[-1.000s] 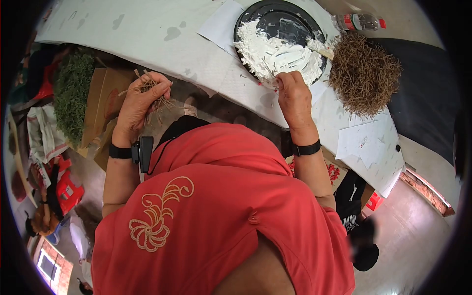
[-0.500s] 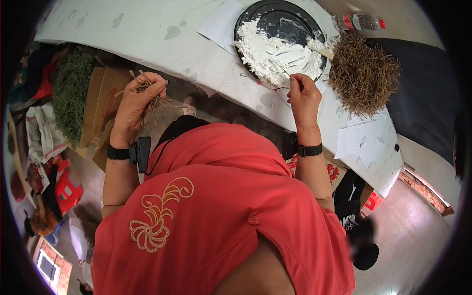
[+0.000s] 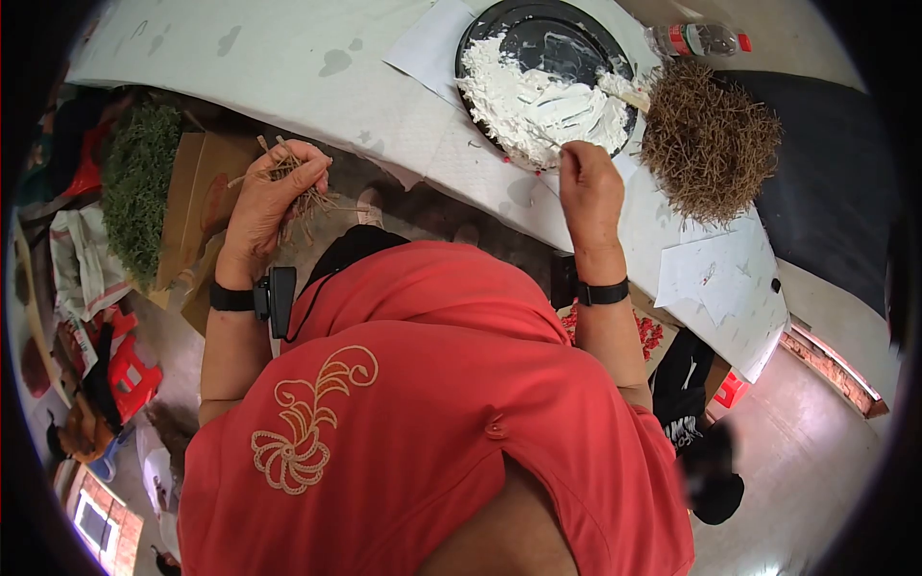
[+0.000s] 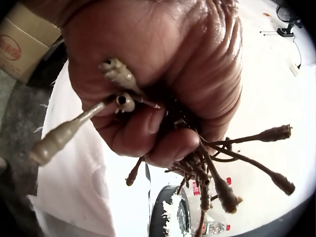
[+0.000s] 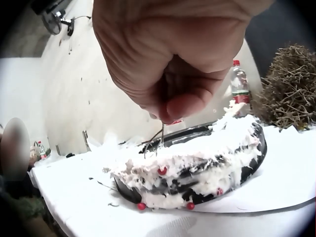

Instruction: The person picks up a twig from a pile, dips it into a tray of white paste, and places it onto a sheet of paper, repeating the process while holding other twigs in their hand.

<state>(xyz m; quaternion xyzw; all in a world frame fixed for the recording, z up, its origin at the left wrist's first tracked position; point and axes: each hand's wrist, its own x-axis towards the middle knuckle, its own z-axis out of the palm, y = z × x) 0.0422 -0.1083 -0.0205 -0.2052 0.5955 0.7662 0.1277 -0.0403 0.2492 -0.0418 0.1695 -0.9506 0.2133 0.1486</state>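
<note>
In the head view the left hand (image 3: 272, 204) grips a bunch of thin brown twigs (image 3: 312, 202) away from the table edge. The left wrist view shows knobbed twig ends (image 4: 227, 197) poking out around its curled fingers. At the near rim of a round black dish (image 3: 557, 58), the right hand (image 3: 591, 192) pinches a thin stem (image 5: 163, 132) between thumb and finger, above thick white paste (image 5: 197, 148). Small red balls (image 5: 162, 171) dot the paste and the dish's side. A stick coated in paste (image 3: 626, 94) lies across the dish's right rim.
Right of the dish sits a large heap of brown twigs (image 3: 709, 144), with a plastic bottle (image 3: 709, 41) behind it. Paper sheets (image 3: 706, 278) lie on the white table (image 3: 288, 58). A cardboard box (image 3: 197, 202) and green foliage (image 3: 142, 182) are at the left.
The right hand has moved slightly right along the dish's near rim since the earliest frame. The left hand has barely moved and still grips its twigs.
</note>
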